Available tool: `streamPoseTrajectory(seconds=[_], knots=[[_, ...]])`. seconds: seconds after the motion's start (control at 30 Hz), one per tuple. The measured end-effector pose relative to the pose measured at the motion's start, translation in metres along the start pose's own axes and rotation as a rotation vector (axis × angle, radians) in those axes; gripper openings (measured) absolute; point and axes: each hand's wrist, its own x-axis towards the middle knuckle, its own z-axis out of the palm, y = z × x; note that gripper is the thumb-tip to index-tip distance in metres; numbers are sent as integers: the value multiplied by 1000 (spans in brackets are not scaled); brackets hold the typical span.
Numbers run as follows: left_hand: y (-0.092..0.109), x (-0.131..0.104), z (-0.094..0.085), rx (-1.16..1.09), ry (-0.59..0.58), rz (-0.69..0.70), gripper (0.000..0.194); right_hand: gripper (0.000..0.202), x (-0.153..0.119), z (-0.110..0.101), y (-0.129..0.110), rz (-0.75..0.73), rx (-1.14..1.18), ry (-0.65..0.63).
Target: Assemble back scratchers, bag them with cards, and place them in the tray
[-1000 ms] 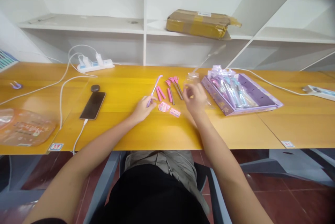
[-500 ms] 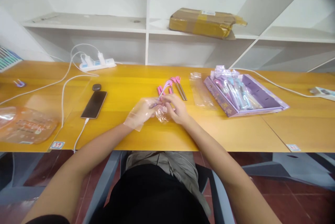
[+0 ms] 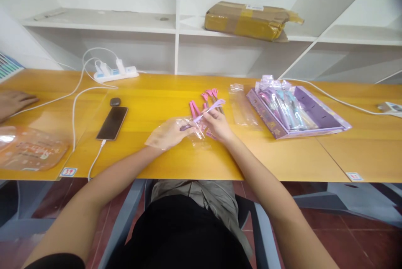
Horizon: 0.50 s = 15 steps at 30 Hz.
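A purple back scratcher (image 3: 217, 104) slants between my two hands, its hand-shaped end up and to the right. My left hand (image 3: 171, 134) is closed around its darker purple handle, with a clear plastic bag (image 3: 156, 136) draped over the hand and wrist. Near the upper end, the fingers of my right hand (image 3: 217, 124) pinch the back scratcher. Crumpled clear plastic (image 3: 198, 134) lies between and below the hands. Just beyond them on the table are pink back scratchers (image 3: 214, 93) with metal rods, and pink handles (image 3: 194, 109); my right hand partly hides them.
A purple box (image 3: 276, 133) of several bagged items stands right, beside flat clear bags (image 3: 243, 105). On the left lie a charging phone (image 3: 112, 123), a small dark object (image 3: 115, 102), a power strip (image 3: 116, 74) and an orange bag (image 3: 37, 147). Another person's hand (image 3: 15, 102) rests far left.
My right hand has shifted slightly right and now grips the back scratcher's upper part, which tilts further right. Another person's hand has come in at the left, where a small purple object lay.
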Motion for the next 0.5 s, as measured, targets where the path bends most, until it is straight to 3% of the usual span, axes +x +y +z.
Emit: streamPoseTrajectory(seconds=[0.1,0.2,0.27,0.33,0.5], knots=[[8,1,-9,-108,106,60,23,41,6,-22,-9,-193,-29,130],[-7,9,-7,-416,334,18,28,37,5,-39,-26,-296,-35,206],[-22,17,-5,-564,403,-41,34,40,-2,-41,-38,-267,-25,201],[-34,23,-5,-630,450,-81,37,43,-13,-34,-46,-152,-57,96],[-44,31,-9,-655,550,-120,38,48,-31,-9,-45,181,-255,-370]])
